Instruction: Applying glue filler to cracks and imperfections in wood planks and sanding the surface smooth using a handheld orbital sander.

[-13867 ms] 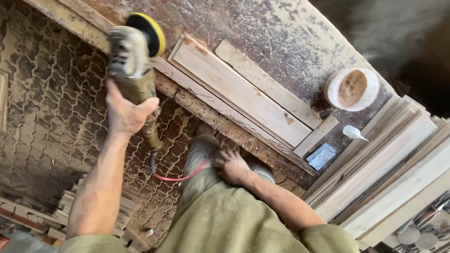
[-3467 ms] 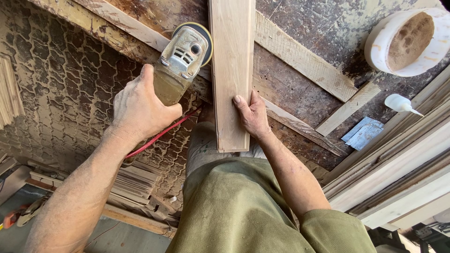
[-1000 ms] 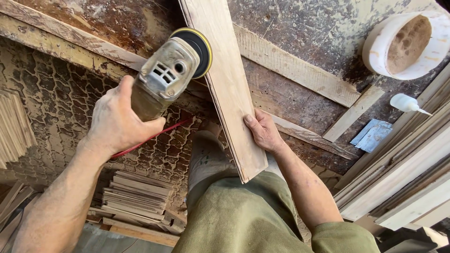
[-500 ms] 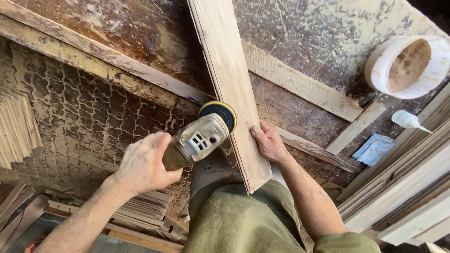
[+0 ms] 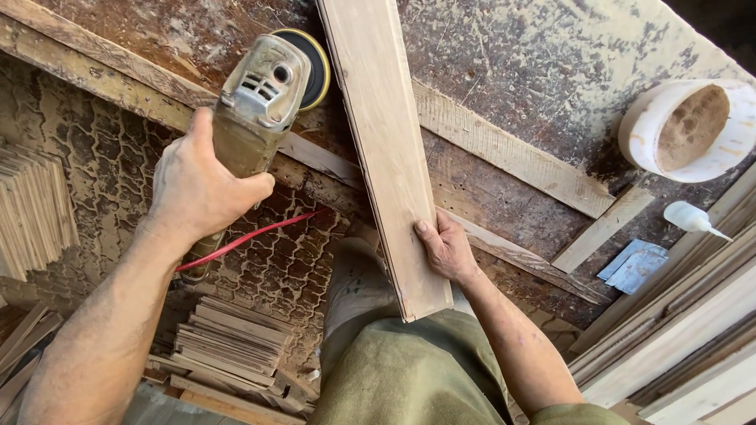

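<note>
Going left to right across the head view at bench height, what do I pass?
Stack of thin wood strips → left hand gripping the sander → long board → right hand on the board's edge → blue sheet → white tub.

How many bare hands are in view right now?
2. The left hand grips the sander left of the board; the right hand holds the board's right edge near its close end. No others visible.
</note>
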